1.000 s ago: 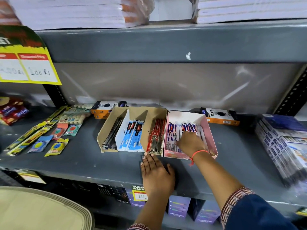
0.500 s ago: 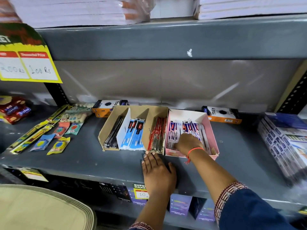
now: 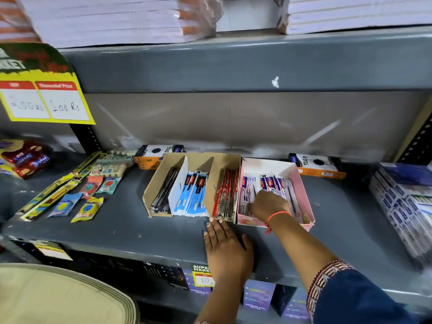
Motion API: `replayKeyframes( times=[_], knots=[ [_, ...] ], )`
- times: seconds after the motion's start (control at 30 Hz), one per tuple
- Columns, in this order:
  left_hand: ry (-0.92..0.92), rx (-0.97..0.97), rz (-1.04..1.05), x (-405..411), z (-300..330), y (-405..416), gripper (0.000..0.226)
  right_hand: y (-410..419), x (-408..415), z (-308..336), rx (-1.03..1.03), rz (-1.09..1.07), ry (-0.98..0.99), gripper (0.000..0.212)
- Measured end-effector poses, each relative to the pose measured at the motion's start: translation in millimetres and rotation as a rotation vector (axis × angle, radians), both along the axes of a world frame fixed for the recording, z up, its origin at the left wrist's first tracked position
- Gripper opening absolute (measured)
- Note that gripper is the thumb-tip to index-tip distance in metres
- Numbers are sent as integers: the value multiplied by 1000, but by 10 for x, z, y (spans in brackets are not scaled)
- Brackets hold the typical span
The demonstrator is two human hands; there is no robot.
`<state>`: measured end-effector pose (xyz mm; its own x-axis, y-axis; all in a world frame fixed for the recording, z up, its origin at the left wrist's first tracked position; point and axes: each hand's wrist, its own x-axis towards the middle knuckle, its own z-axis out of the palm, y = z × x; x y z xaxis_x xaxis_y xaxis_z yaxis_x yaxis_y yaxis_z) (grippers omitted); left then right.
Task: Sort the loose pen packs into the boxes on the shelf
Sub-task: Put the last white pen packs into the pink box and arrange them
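A brown cardboard box (image 3: pixel 201 160) on the grey shelf (image 3: pixel 121 230) holds black pens, blue pen packs (image 3: pixel 192 195) and red pen packs (image 3: pixel 225 195) in separate slots. Beside it on the right stands a pink box (image 3: pixel 304 195) with white-and-purple pen packs (image 3: pixel 272 182). My right hand (image 3: pixel 268 204) is inside the pink box, fingers down among those packs; whether it grips one is hidden. My left hand (image 3: pixel 228 246) lies flat on the shelf, fingertips touching the brown box's front.
Two orange-and-black boxes (image 3: pixel 319 168) lie behind the open boxes. Loose toy and stationery packets (image 3: pixel 88 197) are spread at the left. A stack of blue-white packs (image 3: pixel 406 206) fills the right end. A yellow price sign (image 3: pixel 44 101) hangs at upper left.
My right hand has slid leftward and toward the front inside the pink box, over the white-and-purple packs. My left hand stays flat on the shelf.
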<state>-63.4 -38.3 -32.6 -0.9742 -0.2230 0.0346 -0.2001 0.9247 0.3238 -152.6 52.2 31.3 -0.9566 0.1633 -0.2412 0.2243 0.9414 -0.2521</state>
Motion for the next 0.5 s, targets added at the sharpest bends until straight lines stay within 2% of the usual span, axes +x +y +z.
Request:
replayKeyframes(
  times=[0.1, 0.5],
  knots=[
    [-13, -49, -18, 13, -19, -3, 69, 14, 5, -22, 4, -24, 60, 31],
    [1, -78, -28, -1, -29, 8, 68, -18, -20, 35, 79, -1, 74, 32]
  ],
)
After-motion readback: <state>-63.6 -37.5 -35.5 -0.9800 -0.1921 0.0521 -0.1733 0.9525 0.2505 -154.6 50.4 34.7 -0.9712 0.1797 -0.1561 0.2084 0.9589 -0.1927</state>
